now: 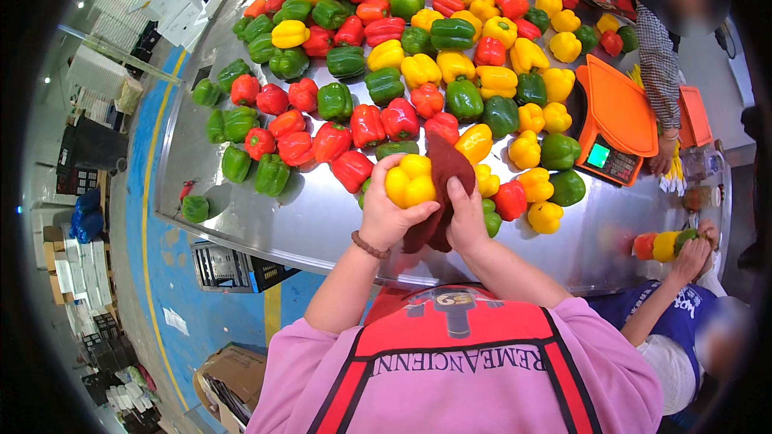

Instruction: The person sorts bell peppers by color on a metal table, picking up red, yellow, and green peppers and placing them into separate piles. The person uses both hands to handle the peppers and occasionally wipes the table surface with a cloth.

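My left hand grips a yellow bell pepper, fingers around its side, low over the steel table's near part. My right hand holds a dark maroon cloth against the pepper's right side, thumb on the cloth. Red, green and yellow peppers lie in loose rows beyond both hands, among them a red pepper just left of my left hand and another red one right of my right hand.
An orange scale stands right on the steel table. A checked-sleeved person is beside it; another person at lower right holds several peppers in a row. A black crate and cardboard box are below the table's left side.
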Demonstrator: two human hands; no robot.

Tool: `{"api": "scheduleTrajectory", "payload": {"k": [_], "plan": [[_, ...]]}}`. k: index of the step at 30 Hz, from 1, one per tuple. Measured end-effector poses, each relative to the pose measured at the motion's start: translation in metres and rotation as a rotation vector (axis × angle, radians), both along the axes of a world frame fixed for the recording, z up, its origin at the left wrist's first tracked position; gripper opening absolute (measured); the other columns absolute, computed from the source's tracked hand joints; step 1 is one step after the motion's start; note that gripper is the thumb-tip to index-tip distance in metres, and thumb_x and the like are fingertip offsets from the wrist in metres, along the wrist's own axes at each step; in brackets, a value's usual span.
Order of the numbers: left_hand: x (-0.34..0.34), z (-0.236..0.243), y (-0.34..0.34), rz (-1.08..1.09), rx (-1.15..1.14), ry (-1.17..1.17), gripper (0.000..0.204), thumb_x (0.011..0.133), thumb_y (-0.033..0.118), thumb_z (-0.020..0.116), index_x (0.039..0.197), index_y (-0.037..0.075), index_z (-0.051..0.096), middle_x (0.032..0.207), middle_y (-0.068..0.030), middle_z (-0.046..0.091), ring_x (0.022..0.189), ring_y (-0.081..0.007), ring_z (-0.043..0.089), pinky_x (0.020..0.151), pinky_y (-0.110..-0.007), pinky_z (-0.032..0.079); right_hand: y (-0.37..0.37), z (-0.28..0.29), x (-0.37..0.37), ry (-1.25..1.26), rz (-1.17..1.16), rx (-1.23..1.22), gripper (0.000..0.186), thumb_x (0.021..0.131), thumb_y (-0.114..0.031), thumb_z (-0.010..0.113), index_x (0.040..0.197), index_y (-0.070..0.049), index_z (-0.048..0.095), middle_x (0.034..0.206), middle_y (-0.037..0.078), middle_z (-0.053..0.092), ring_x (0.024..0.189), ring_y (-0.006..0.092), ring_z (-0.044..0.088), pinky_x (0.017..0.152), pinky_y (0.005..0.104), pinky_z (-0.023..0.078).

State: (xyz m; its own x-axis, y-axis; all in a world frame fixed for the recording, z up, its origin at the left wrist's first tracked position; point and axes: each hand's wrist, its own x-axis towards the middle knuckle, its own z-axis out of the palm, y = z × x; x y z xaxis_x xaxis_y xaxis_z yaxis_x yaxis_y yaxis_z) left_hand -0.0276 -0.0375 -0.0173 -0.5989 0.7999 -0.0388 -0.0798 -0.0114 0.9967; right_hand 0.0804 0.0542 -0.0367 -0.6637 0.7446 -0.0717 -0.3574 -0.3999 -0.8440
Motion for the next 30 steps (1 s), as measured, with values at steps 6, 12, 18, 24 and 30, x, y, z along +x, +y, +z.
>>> {"api": "scheduleTrajectory", "payload": {"k": [6, 12, 18, 24, 30], "plan": [[-0.006, -0.034, -0.014, -0.219, -0.014, -0.368, 0.072, 0.074, 0.013, 0.079, 0.136, 0.005, 0.042, 0.126, -0.0078, 0.056, 0.114, -0.0184, 0.056, 0.098, -0.034, 0.046, 0.008, 0.023, 0.005, -0.265, 0.089, 0.793, 0.057, 0.072, -0.018, 0.076, 0.124, -0.005, 0.056, 0.124, 0.017, 0.055, 0.115, 0.0303, 0.053, 0.1, 0.0388, 0.041], [-0.008, -0.02, -0.038, -0.138, 0.205, -0.818, 0.083, 0.082, 0.063, 0.063, 0.14, 0.008, 0.039, 0.137, -0.0097, 0.051, 0.126, -0.0255, 0.051, 0.105, -0.043, 0.043, 0.0, -0.001, 0.025, -0.171, 0.114, 0.688, 0.065, 0.073, -0.02, 0.078, 0.129, -0.004, 0.05, 0.123, 0.016, 0.054, 0.113, 0.0319, 0.054, 0.097, 0.0405, 0.043], [-0.044, -0.005, -0.034, 0.033, 0.325, -0.654, 0.074, 0.084, 0.049, 0.069, 0.137, 0.007, 0.04, 0.128, -0.0134, 0.055, 0.118, -0.0277, 0.056, 0.099, -0.045, 0.047, 0.022, 0.015, 0.037, -0.569, 0.3, 1.224, 0.076, 0.074, -0.032, 0.079, 0.137, -0.005, 0.046, 0.136, 0.019, 0.047, 0.128, 0.0383, 0.042, 0.106, 0.0448, 0.036], [-0.019, 0.024, 0.019, -0.231, -0.13, 0.473, 0.081, 0.062, 0.033, 0.088, 0.127, 0.003, 0.05, 0.117, -0.0159, 0.06, 0.11, -0.0241, 0.06, 0.092, -0.035, 0.049, 0.05, 0.043, 0.024, -0.461, 0.31, 1.007, 0.094, 0.068, -0.035, 0.082, 0.144, -0.006, 0.035, 0.136, 0.02, 0.048, 0.125, 0.0381, 0.048, 0.106, 0.0445, 0.038], [-0.031, 0.021, 0.044, -0.392, 0.008, -0.162, 0.079, 0.079, 0.011, 0.076, 0.144, 0.004, 0.032, 0.13, -0.0128, 0.048, 0.103, -0.0175, 0.059, 0.089, -0.03, 0.05, 0.081, 0.033, 0.058, -0.543, 0.196, 0.703, 0.099, 0.062, -0.029, 0.086, 0.144, -0.006, 0.034, 0.134, 0.019, 0.05, 0.122, 0.0307, 0.053, 0.102, 0.0394, 0.042]]}}
